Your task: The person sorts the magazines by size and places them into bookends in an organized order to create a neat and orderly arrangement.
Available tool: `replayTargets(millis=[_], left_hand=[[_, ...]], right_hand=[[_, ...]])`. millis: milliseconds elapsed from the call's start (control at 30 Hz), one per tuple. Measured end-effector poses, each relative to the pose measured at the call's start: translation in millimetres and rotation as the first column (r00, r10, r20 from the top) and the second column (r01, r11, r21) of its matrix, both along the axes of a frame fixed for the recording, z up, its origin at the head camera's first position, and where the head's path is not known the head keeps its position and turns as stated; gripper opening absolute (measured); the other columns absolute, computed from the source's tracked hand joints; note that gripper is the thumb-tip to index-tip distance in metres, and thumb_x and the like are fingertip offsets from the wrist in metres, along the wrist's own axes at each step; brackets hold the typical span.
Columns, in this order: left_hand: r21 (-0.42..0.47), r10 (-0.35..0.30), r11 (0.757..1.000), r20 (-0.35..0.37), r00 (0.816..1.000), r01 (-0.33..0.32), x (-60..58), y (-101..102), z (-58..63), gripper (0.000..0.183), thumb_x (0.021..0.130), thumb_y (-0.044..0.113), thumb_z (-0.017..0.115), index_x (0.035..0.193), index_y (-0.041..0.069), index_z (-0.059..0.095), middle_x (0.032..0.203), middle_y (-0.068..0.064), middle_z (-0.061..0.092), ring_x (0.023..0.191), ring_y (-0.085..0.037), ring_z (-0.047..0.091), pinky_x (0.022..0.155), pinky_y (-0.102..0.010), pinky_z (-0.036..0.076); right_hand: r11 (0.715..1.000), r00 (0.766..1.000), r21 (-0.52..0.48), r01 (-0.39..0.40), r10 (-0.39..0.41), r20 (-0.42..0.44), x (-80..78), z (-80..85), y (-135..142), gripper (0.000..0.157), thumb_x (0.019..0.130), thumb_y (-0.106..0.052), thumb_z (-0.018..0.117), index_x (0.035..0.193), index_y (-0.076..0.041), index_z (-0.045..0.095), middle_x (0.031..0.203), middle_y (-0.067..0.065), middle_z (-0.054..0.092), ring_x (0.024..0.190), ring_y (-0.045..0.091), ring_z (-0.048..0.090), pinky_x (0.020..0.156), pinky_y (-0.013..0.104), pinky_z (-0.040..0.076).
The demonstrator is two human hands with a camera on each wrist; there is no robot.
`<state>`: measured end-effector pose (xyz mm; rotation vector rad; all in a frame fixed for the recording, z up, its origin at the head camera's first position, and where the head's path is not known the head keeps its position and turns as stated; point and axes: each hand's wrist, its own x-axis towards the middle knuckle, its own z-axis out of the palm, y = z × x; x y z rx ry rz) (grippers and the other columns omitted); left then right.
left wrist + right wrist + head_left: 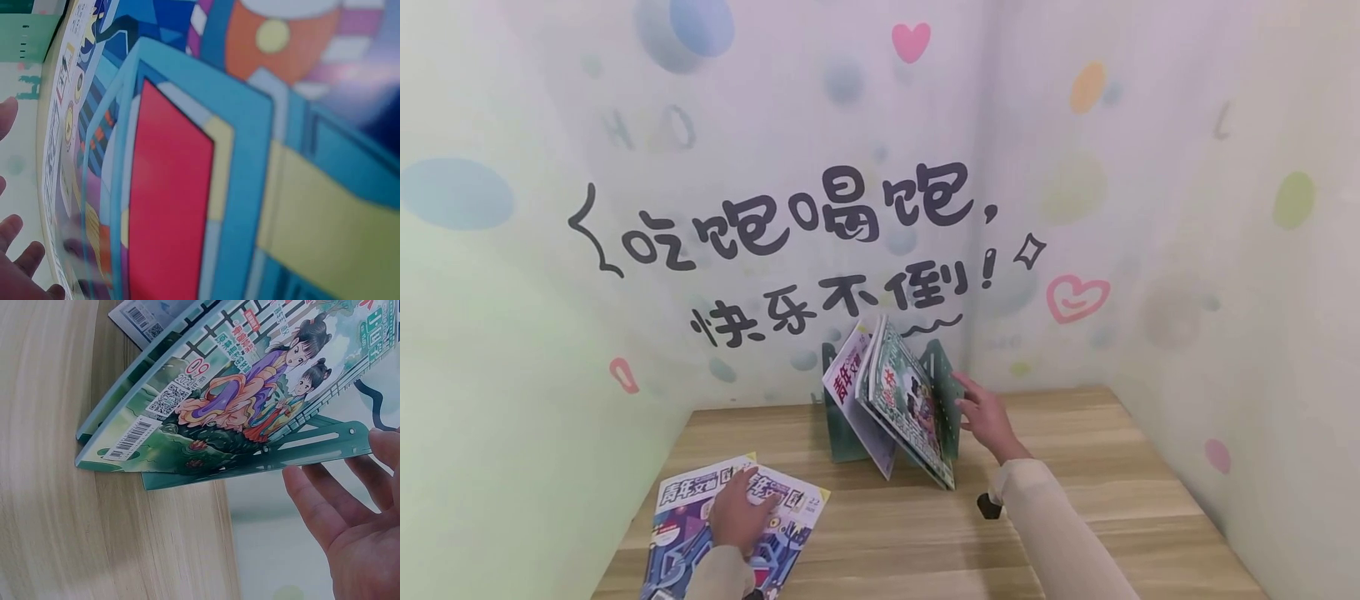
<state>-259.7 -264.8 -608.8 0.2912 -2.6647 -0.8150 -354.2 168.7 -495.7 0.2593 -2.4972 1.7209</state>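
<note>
Two magazines with blue and purple covers lie overlapping on the table, a left magazine (673,529) and a right magazine (801,521). My left hand (739,510) is over their overlap with fingers spread. In the left wrist view its fingers (28,256) show beside the large printed cover (175,187). A dark green bookend (951,408) stands near the back wall. Green-covered magazines (910,400) and a pale magazine (852,379) lean tilted inside it. My right hand (988,419) touches the bookend's right panel (312,447), fingertips along its outer face and edge.
The wooden table (1060,492) runs back to a printed wall (850,108) with black lettering, hearts and coloured dots. Pale side walls close in on the left and right. The lower corners of the leaning magazines stick out in front of the bookend.
</note>
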Motion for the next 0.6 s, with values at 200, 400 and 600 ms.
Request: replayTargets(millis=[200, 400, 600], left_hand=[[0.016, -0.013, 1.0, 0.077, 0.997, 0.012, 5.2, -3, 2.9, 0.074, 0.08, 0.035, 0.075, 0.141, 0.005, 0.046, 0.147, -0.03, 0.034, 0.133, -0.05, 0.03, 0.106, -0.068, 0.014], [0.027, -0.021, 0.999, 0.104, 0.994, 0.018, 7.9, -9, 0.2, 0.081, 0.077, 0.04, 0.076, 0.143, 0.008, 0.044, 0.148, -0.029, 0.032, 0.134, -0.05, 0.027, 0.106, -0.071, 0.008], [0.037, 0.002, 0.999, 0.183, 0.983, -0.009, 10.0, -14, -2.2, 0.087, 0.076, 0.046, 0.076, 0.146, 0.011, 0.04, 0.15, -0.027, 0.031, 0.134, -0.052, 0.022, 0.104, -0.073, 0.002]], right_hand=[[1.0, 1.0, 0.008, -0.001, 0.001, 0.0, -0.2, 0.4, 0, 0.051, 0.1, -0.005, 0.052, 0.147, -0.023, 0.045, 0.142, 0.027, 0.045, 0.121, 0.045, 0.051, 0.076, 0.044, 0.058], [1.0, 1.0, 0.002, -0.006, 0.006, 0.006, -1.3, 1.0, 1, 0.051, 0.1, -0.006, 0.052, 0.147, -0.022, 0.045, 0.142, 0.027, 0.045, 0.12, 0.046, 0.051, 0.076, 0.045, 0.058], [1.0, 1.0, 0.009, -0.005, 0.005, 0.002, -0.5, 1.0, 0, 0.051, 0.1, -0.006, 0.052, 0.147, -0.023, 0.045, 0.141, 0.027, 0.046, 0.119, 0.046, 0.052, 0.076, 0.044, 0.058]])
